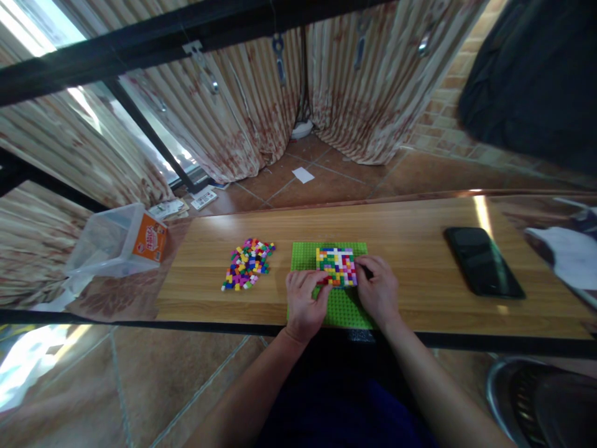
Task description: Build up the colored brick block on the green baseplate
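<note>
A green baseplate [305,255] lies on the wooden table [420,249], with a patch of small coloured bricks [336,264] fixed on its far right part. My left hand [305,302] rests on the plate's near left, fingers curled and pinching at the patch's lower left edge. My right hand [379,289] sits at the patch's right side, fingers bent and pressed against the bricks. Whether either hand holds a loose brick is hidden. A heap of loose coloured bricks [248,264] lies on the table left of the plate.
A black phone [482,261] lies on the table to the right. A clear plastic box [116,241] with an orange label stands off the table's left end. Striped curtains and a tiled floor lie beyond the far edge.
</note>
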Available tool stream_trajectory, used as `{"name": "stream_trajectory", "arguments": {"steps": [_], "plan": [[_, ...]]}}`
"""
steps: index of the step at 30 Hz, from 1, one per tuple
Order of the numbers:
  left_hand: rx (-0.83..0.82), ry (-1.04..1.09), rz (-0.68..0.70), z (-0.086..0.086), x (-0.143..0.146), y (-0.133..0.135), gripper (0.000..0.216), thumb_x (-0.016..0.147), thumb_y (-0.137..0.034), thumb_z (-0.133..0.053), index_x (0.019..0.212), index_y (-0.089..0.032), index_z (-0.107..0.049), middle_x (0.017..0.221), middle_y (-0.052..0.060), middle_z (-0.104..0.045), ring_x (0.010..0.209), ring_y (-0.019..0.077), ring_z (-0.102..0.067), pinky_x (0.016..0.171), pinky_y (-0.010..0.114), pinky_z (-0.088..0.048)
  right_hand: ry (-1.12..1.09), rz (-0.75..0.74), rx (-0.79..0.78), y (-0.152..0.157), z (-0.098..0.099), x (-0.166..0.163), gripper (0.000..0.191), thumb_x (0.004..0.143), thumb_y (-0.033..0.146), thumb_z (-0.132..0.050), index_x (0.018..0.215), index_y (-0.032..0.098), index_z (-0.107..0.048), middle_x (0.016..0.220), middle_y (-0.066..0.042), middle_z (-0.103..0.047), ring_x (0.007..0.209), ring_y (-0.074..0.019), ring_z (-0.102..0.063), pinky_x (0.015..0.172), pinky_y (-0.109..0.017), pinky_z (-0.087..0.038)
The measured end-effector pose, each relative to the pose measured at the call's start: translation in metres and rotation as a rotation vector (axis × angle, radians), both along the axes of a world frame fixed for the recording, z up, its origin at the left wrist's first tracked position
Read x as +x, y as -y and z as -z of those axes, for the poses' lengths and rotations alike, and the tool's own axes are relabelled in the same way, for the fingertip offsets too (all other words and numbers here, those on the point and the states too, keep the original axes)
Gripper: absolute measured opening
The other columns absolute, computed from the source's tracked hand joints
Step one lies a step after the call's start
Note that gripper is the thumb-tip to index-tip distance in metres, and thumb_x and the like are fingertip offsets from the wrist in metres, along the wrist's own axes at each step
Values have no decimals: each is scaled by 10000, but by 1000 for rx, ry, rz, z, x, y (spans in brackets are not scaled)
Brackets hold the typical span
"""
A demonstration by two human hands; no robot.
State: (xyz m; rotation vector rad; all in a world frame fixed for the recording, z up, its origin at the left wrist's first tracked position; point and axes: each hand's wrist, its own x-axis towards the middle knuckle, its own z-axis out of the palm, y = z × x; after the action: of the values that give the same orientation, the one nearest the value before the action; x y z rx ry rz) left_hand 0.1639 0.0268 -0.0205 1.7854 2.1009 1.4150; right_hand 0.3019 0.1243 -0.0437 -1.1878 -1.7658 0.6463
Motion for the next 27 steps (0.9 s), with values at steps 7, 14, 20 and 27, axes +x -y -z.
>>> {"name": "stream_trajectory", "arguments": {"steps": [7,14,20,27], "plan": [[30,10,13,4,1,0,162,849,-202,-664,1010,-200,-648,918,38,-692,895,191,-607,859,376,-451,-141,25,-140,-1,-3,6,317,875,416,-551,1046,177,-669,998,-92,-675,901,-215,-621,833,-408,-496],[16,22,24,3,2,0,162,862,-221,-638,1023,-217,-654,962,42,-702,931,197,-617,884,382,-448,-74,-129,-168,25,-22,-4,669,788,424,-665,1378,222,-425,1361,-141,-501,1238,-284,-489,1013,-511,-413],[23,21,11,4,3,0,153,855,-197,-612,998,-221,-662,950,39,-703,915,198,-620,889,389,-442,-54,-152,-180,38,-20,-12,698,796,316,-617,1431,228,-341,1411,-151,-422,1284,-282,-441,1067,-535,-369],[26,15,14,6,3,0,163,850,-198,-614,1005,-215,-663,969,45,-703,919,200,-612,899,392,-434,-42,-95,-209,37,-17,-15,694,765,310,-614,1409,193,-382,1386,-145,-457,1273,-285,-448,1083,-512,-347]]}}
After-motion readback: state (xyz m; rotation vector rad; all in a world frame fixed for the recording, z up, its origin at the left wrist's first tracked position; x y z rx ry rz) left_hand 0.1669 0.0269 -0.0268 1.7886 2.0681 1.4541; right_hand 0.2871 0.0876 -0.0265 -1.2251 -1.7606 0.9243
